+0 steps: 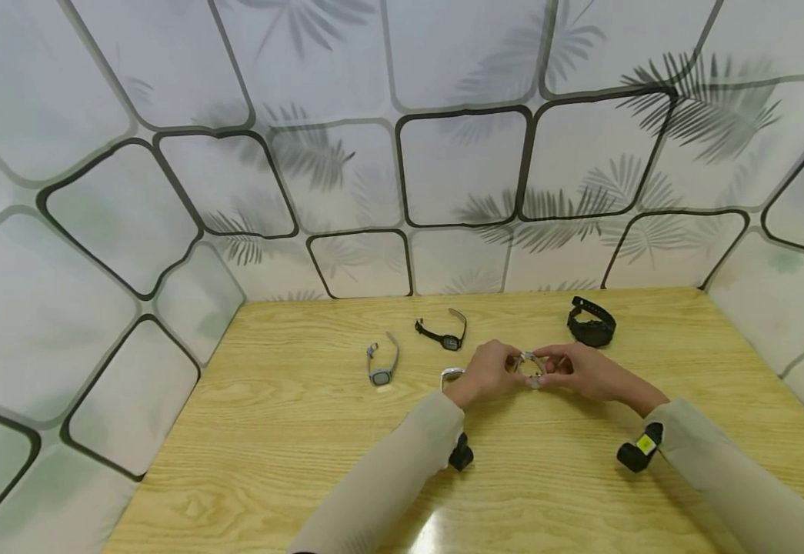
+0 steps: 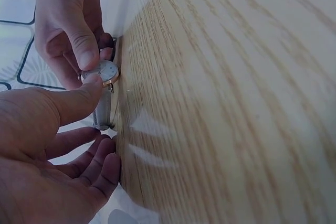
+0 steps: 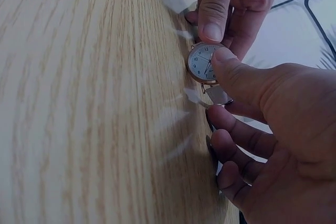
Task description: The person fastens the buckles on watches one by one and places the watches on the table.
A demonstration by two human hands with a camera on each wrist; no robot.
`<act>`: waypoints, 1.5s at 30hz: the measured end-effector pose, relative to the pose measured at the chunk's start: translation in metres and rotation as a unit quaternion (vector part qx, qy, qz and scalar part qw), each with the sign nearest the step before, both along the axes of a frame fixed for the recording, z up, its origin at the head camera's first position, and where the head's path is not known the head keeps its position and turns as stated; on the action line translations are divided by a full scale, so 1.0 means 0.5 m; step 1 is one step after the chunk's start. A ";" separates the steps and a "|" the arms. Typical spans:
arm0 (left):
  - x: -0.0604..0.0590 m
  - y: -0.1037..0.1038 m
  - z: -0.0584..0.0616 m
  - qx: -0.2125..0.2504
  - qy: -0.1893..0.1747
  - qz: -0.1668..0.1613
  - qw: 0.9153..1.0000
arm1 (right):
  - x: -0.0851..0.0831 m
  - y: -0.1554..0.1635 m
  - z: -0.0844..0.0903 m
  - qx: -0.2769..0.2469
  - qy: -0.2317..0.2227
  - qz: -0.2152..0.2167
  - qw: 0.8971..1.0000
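Both hands hold one wristwatch point(image 1: 535, 382) low over the table, its strap standing in a loop in the head view. Its round white dial point(image 3: 200, 63) has a rose-gold rim, and a pale strap point(image 2: 103, 109) hangs from it. The left hand point(image 1: 493, 373) grips it from the left, thumb at the dial's edge. From the right, the right hand point(image 1: 584, 372) pinches it with its thumb on the rim and index finger by the strap; its other fingers curl loosely below in the right wrist view. A light-coloured watch point(image 1: 452, 374) lies partly hidden behind the left hand.
On the wooden table point(image 1: 256, 438) lie a grey watch point(image 1: 381, 377) to the left, a small black watch point(image 1: 450, 342) further back, and a bulky black watch point(image 1: 592, 332) beyond the right hand. Patterned walls point(image 1: 467, 169) stand behind and at both sides.
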State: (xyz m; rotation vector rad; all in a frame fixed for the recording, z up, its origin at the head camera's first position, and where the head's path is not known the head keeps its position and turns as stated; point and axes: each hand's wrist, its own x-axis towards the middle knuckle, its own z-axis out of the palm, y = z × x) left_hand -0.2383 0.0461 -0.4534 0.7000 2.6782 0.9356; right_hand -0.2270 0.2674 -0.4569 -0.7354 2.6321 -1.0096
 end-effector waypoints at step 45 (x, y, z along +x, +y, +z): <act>0.008 -0.109 0.046 0.127 0.087 0.057 0.986 | -0.024 -0.018 0.067 0.028 0.072 -0.028 0.997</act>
